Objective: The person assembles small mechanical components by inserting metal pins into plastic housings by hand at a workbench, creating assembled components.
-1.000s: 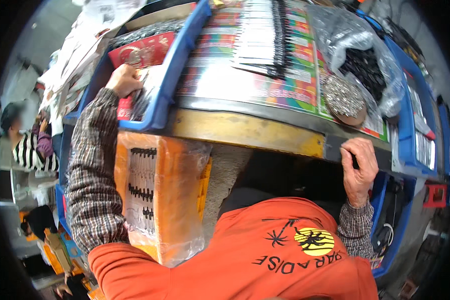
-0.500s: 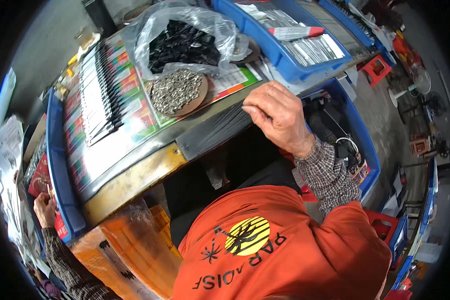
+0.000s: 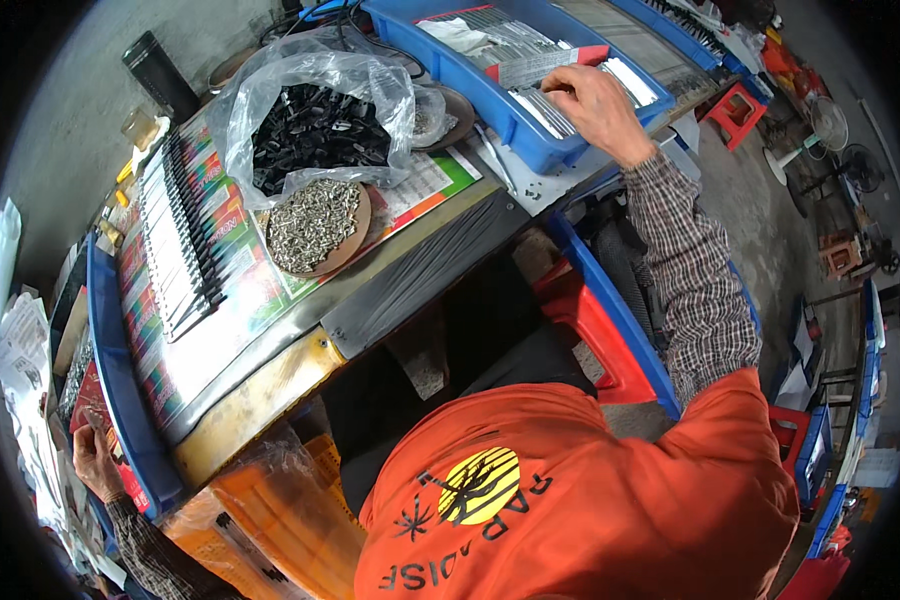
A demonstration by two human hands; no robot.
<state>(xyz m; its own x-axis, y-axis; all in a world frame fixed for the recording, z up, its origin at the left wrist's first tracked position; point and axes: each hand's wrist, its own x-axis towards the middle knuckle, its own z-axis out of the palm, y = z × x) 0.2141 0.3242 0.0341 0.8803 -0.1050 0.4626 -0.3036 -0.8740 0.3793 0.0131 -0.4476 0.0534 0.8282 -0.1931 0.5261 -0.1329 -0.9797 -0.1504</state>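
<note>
My right hand point(image 3: 602, 108) is over the blue bin point(image 3: 560, 150) at the far right, its curled fingers down at the upright flat metal strips point(image 3: 542, 112). What its fingertips grip is hidden. My left hand point(image 3: 94, 462) is at the far left, just outside the blue tray edge point(image 3: 120, 400). Its fingers are bent near a red packet point(image 3: 98, 420), and I cannot make out what is in them. On the table, a row of metal strips with black ends point(image 3: 182, 240) lies on colourful printed sheets. Small silver metal pieces point(image 3: 313, 222) fill a round dish, beside a clear bag of black plastic parts point(image 3: 320, 135).
A black cylinder point(image 3: 160, 75) stands at the back left. Below the table's right end are a red stool point(image 3: 605, 345) and a blue crate point(image 3: 660, 375). An orange plastic-wrapped bundle point(image 3: 270, 510) sits under the front left. A fan point(image 3: 860, 168) stands at the far right.
My right hand has moved from the table's front edge up and forward to the strips in the blue bin. My left hand has shifted slightly; the whole view has turned a little.
</note>
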